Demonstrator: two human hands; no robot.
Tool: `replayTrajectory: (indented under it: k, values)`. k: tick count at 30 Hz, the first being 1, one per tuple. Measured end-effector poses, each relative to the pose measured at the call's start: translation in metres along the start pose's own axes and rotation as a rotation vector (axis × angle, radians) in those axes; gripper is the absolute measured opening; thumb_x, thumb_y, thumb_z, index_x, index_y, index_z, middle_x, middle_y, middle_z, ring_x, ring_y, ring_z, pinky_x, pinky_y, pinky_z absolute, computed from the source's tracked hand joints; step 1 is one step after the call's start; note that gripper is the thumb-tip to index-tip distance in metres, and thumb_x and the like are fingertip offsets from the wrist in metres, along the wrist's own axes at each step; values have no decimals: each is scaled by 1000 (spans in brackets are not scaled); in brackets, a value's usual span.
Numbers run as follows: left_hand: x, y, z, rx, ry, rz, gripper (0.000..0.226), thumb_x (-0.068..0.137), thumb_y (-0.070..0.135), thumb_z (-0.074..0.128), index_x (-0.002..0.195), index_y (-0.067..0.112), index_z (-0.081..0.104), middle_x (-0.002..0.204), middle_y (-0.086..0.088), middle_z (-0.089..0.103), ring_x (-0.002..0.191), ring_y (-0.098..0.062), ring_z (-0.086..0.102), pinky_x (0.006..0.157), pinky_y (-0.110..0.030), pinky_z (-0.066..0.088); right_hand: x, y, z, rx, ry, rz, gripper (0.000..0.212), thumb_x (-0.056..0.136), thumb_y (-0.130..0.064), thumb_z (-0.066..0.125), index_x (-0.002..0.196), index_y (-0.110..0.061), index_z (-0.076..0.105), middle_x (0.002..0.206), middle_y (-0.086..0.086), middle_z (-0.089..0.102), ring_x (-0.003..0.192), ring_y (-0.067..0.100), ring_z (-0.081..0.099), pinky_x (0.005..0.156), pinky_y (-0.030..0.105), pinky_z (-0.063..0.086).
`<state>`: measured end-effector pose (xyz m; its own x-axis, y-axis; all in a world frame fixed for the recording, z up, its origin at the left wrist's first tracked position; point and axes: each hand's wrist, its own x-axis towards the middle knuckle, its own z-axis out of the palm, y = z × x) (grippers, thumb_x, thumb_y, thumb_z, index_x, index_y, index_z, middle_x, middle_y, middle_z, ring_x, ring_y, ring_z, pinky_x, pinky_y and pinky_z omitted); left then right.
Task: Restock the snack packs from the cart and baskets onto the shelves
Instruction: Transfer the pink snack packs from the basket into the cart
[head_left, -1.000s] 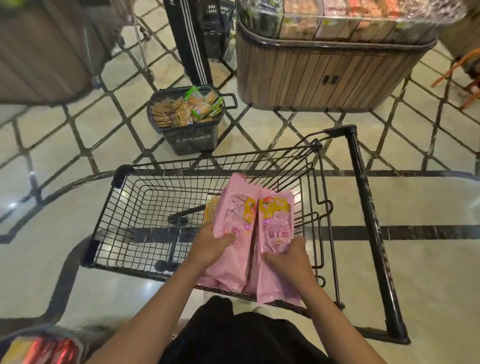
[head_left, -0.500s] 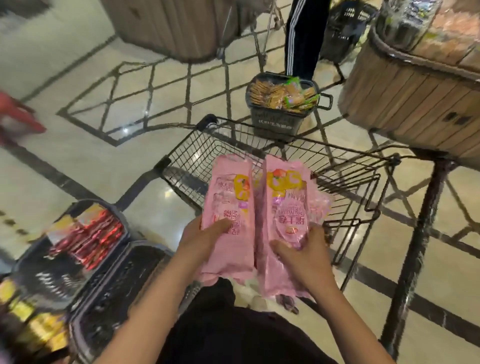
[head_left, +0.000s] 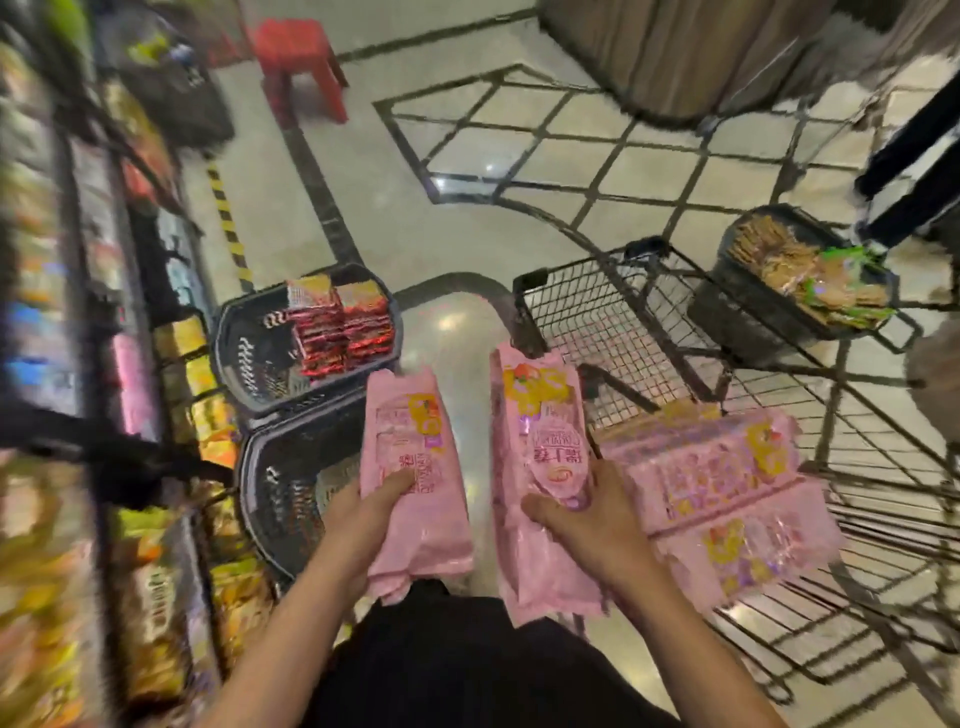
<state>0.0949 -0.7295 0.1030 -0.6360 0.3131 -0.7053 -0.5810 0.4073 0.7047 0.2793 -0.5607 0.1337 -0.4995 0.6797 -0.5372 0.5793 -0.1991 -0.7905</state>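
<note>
My left hand grips a pink snack pack upright at its lower part. My right hand grips a second pink snack pack, held a little apart from the first. More pink packs lie in the black wire cart at the right. The shelves with blurred colourful packs run down the left edge. A dark basket with red packs sits on the floor beside the shelves, and another dark basket lies nearer me, behind my left hand.
A third basket with biscuit packs stands beyond the cart at the right. A red stool stands at the top left, a wooden display stand at the top. A person's dark trouser leg is at the right edge.
The view has swung left, from the cart toward the shelves. Both hands have carried the two pink packs out of the cart, and the packs have moved apart.
</note>
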Motion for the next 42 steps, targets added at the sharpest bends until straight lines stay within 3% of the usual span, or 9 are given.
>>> replayTrajectory:
  k: [4,9,16,21,24,28,31,35,42]
  values:
    - [17,-20,-52,-131,88,-127,28,91,26,75,115,11,70,95,-11,79,88,-32,77,82,-48,62,25,-23,46,-143,-170,40,45,81,-11,83,107,-27,51,99,-12,69,76,-9,65,56,6,47]
    - [47,-42,-112,-250,195,-186,36,91,29,76,121,11,69,98,-9,79,88,-32,77,80,-51,63,58,-57,109,-329,-293,45,46,80,-16,85,107,-28,49,103,-13,68,86,-3,66,59,11,47]
    - [92,-50,-154,-367,364,-254,32,93,28,74,117,11,62,89,0,66,78,-18,62,59,-27,45,117,-95,193,-540,-452,6,58,70,-23,89,115,-23,52,111,-4,72,95,10,73,88,41,61]
    - [133,-71,-152,-511,436,-389,48,82,37,83,116,8,66,99,-12,76,88,-32,73,73,-42,62,174,-109,234,-770,-611,-37,55,74,-25,86,111,-26,45,108,-11,65,97,12,68,86,38,58]
    - [159,-82,-143,-611,456,-468,32,84,32,83,103,8,71,92,-12,77,80,-27,73,59,-28,55,224,-110,250,-943,-722,-76,65,66,-38,87,116,-24,47,110,-11,66,99,13,68,90,41,57]
    - [202,-126,-123,-694,581,-597,67,62,51,94,108,9,68,99,-8,75,80,-27,71,68,-34,57,283,-108,270,-1117,-849,-75,65,73,-34,86,118,-23,41,120,-3,63,108,20,64,93,43,54]
    - [219,-129,-104,-821,560,-650,63,63,38,91,112,3,71,99,-12,78,86,-34,76,82,-51,62,327,-100,288,-1250,-941,-93,61,77,-30,84,118,-19,39,117,0,62,105,21,64,88,40,55]
    - [260,-143,-95,-900,599,-671,45,84,32,81,117,5,67,103,-14,75,90,-33,74,77,-42,61,379,-78,328,-1449,-1073,-148,64,74,-40,81,118,-24,36,112,-4,62,98,21,67,87,46,59]
    - [356,-204,-95,-1038,578,-648,40,78,24,87,112,12,70,103,-12,78,91,-30,76,88,-51,61,453,-2,422,-1701,-1150,-349,82,67,-55,81,128,-15,44,127,13,53,110,31,57,85,32,45]
